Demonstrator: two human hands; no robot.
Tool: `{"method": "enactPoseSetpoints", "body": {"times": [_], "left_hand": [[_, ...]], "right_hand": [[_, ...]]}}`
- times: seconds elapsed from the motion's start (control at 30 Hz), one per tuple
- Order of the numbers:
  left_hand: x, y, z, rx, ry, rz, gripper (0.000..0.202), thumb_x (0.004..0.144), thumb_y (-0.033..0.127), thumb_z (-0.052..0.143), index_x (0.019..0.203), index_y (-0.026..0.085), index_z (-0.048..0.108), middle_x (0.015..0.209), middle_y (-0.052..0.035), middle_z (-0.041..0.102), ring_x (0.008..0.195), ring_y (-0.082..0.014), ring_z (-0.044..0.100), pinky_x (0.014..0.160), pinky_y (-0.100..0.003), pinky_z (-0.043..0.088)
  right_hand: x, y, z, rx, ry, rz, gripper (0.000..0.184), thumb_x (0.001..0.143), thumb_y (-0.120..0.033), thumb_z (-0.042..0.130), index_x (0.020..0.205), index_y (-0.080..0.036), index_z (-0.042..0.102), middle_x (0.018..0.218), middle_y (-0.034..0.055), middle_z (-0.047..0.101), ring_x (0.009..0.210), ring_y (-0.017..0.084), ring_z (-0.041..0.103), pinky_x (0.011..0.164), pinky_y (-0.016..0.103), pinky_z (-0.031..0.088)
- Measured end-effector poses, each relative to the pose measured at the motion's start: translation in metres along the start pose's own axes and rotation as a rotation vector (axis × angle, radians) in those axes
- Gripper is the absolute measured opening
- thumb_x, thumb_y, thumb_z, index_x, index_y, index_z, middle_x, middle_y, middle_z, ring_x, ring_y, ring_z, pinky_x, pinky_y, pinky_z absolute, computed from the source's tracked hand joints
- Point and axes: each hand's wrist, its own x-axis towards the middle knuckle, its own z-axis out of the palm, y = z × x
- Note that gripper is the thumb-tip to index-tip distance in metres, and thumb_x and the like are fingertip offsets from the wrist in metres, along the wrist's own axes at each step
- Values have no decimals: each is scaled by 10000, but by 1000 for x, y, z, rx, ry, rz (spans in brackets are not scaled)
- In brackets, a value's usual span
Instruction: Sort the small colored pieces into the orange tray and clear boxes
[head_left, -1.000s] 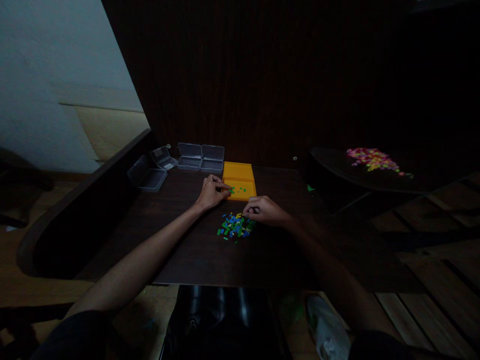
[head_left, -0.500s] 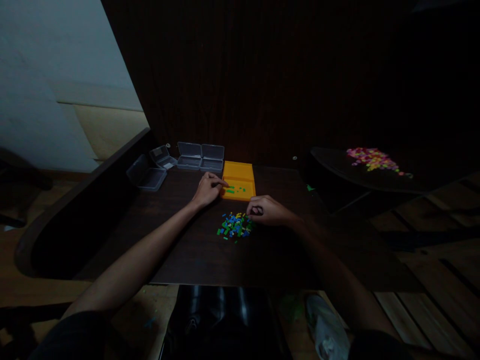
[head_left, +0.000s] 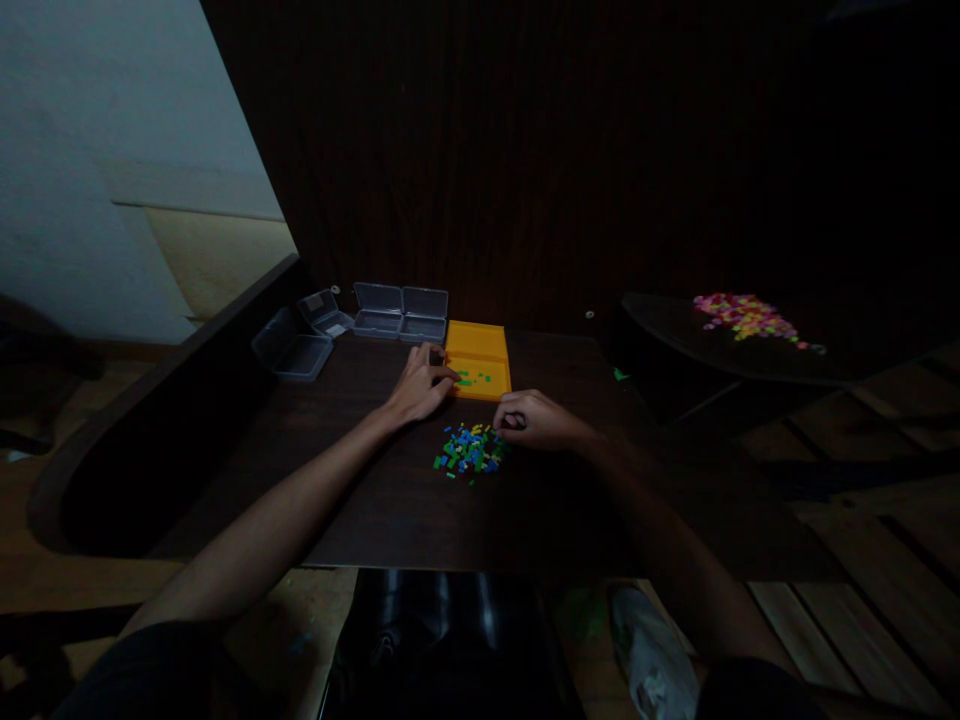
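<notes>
My left hand [head_left: 421, 386] is at the left edge of an open yellow box [head_left: 498, 390], fingers apart, with a fingertip reaching in over small green bricks [head_left: 465, 381]. Whether that finger touches a brick is too small to tell. My right hand [head_left: 529, 418] is closed, its fingers curled together just above the right side of a pile of small bricks [head_left: 470, 450] in blue, green, yellow and white. Anything held in those fingers is hidden. The box's lid is folded back, and a few green bricks lie in its tray.
Clear plastic cases [head_left: 401, 312] stand open behind the box to the left, with another clear case [head_left: 300, 358] near the left side panel. A heap of pink and yellow pieces [head_left: 750, 318] lies on a dark raised surface at right. The dark tabletop [head_left: 375, 530] ends in front of me.
My left hand has shifted slightly right and toward me, its finger now further over the green bricks in the box. My right hand has stayed nearly still.
</notes>
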Motion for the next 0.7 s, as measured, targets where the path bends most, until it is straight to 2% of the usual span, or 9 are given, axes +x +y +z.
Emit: {"method": "enactPoseSetpoints", "body": {"times": [0.17,0.37,0.7], "left_hand": [[-2,1,-3,58,-23,69,322,854,236,487,1013,206,766,1245,-89,455,1165,-294,413,1069,-521,358],[-4,-1,-6,88,-5,79,323,830,257,516,1068,189,724,1289,-97,465,1190,-305,410,1054,-521,376],[-7,1,-9,206,-45,141,333,851,328,533,1089,184,715,1346,-130,465,1232,-342,396,999,-552,402]], "right_hand": [[-1,4,-1,1,29,-9,132,734,-117,607,813,-156,704,699,-9,578,619,101,487,607,217,366],[-2,6,-2,30,34,-18,162,740,-106,591,852,-151,699,721,-2,585,621,101,480,603,215,371],[-4,3,-5,41,-46,-37,124,791,-174,602,821,-148,719,680,-11,547,604,99,485,606,221,378]]}}
